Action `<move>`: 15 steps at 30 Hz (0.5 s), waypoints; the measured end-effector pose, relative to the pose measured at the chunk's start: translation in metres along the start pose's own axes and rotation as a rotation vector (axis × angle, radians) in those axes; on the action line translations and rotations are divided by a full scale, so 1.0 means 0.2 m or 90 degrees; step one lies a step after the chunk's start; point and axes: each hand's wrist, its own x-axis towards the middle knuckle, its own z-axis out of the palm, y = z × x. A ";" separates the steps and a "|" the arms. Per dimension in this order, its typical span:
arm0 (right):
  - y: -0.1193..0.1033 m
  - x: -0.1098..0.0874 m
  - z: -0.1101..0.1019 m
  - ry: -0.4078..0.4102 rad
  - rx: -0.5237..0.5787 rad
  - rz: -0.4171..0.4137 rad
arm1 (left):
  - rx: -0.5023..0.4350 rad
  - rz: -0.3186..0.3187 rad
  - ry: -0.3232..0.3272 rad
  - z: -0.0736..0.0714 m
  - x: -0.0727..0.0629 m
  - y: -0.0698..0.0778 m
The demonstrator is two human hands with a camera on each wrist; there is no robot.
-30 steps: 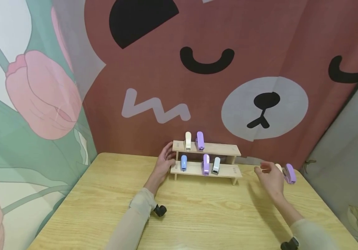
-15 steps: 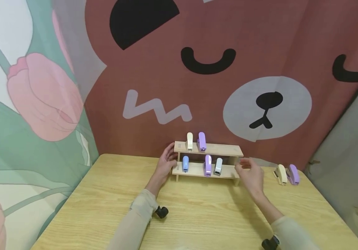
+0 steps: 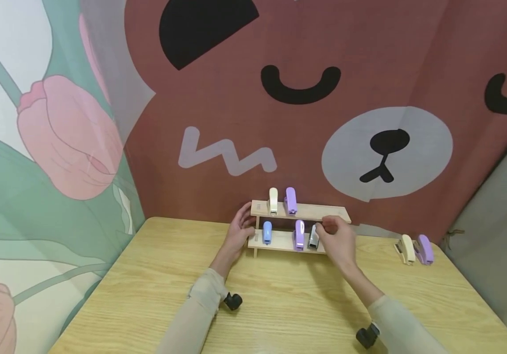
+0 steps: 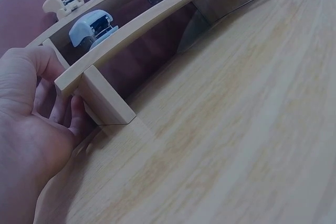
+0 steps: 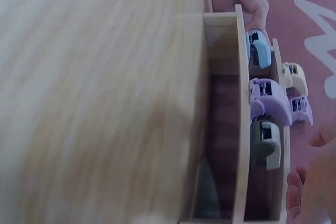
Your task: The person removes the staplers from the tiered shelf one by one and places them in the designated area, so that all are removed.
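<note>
A two-tier wooden display rack (image 3: 313, 211) stands at the back of the table. My left hand (image 3: 237, 232) grips its left end; in the left wrist view the thumb lies by the lower shelf and the fingers (image 4: 77, 114) curl around the side. On the lower shelf sit a blue stapler (image 3: 267, 233), a purple stapler (image 3: 299, 235) and a white-and-grey stapler (image 5: 270, 145). My right hand (image 3: 341, 242) is at the rack's right part, beside the white-and-grey stapler. In the right wrist view its thumb and fingers are spread, apart from that stapler, and hold nothing.
On the upper shelf stand a cream stapler (image 3: 273, 200) and another purple stapler (image 3: 290, 200). Further right on the table (image 3: 288, 305) are a second cream stapler (image 3: 407, 249) and a third purple stapler (image 3: 425, 249). A bear-print curtain (image 3: 218, 108) hangs right behind the rack.
My right hand has moved left from beside the two staplers on the table to the white-and-grey stapler on the rack. The left hand keeps its grip on the rack.
</note>
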 end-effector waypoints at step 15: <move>-0.13 0.11 0.16 -0.071 -0.033 0.009 | 0.008 0.002 0.000 0.00 0.00 0.00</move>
